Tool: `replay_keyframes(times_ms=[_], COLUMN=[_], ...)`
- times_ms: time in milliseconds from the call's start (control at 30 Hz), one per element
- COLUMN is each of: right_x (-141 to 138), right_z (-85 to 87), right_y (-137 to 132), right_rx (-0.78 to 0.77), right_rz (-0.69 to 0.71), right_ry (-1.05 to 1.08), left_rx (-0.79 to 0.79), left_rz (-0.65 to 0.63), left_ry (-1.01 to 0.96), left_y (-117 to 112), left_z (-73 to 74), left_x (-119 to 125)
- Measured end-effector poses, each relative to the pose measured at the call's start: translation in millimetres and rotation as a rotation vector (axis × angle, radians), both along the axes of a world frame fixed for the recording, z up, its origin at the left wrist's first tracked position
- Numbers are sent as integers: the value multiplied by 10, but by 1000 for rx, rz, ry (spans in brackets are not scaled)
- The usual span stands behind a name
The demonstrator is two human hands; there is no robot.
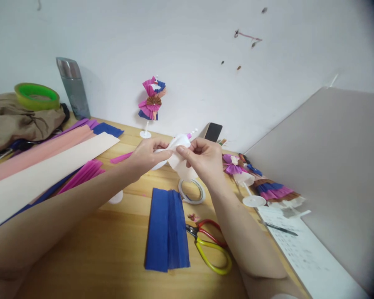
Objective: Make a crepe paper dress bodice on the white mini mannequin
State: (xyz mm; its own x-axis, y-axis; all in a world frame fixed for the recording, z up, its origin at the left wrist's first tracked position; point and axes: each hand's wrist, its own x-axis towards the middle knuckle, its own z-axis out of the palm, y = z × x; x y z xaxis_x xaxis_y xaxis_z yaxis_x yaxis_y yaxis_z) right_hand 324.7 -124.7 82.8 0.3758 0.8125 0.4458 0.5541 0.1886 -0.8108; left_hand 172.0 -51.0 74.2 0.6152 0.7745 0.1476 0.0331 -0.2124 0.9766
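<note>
Both of my hands pinch a piece of white crepe paper (183,162) in the middle of the view, above the table. My left hand (148,155) grips its left side, and my right hand (204,157) has thumb and fingers closed on the right side. A thin white stick with a pink part (191,133) pokes out behind the paper; its lower end is hidden. Under my hands lies a roll of white tape (191,192). Closer to me are folded blue crepe paper (167,230) and scissors (210,245) with one red and one yellow handle.
Strips of coloured crepe paper (50,168) cover the left side, near a bottle (74,89) and green tape roll (37,96). A paper dress figure (152,101) stands at the wall by a phone (213,132). Rightward are more figures (274,189) and a notebook with a pen (280,229).
</note>
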Motion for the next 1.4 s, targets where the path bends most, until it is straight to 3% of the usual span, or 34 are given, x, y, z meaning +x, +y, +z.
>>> replay_keyframes(times_ms=[133,300,400,600,733,1033,1400], right_x=[76,164,186,233,249,220,236], right_z=[36,93,105,73,86,129,170], right_y=[-20,-26,-16,-8,-34,-74,-118], right_rx=[-28,-87,-145,-269,-280,-228,-182], right_rz=[86,137,196,366,368,359,331], right_ry=[-62,-194,-244,-70,-35,6,-18], left_rx=[-229,-337,-331,-291,-287,-296,-337], left_rz=[-85,-123,-130,-181,-264,-269,-386], left_ry=[-122,-251,-271,-296,-321,-338,-360], left_y=[49,128,161,202,221,219,287], left_z=[-44,-71,-96,-96,-66,-59,-110], left_x=[-8,-23,-30,-49,-65,-75,-75])
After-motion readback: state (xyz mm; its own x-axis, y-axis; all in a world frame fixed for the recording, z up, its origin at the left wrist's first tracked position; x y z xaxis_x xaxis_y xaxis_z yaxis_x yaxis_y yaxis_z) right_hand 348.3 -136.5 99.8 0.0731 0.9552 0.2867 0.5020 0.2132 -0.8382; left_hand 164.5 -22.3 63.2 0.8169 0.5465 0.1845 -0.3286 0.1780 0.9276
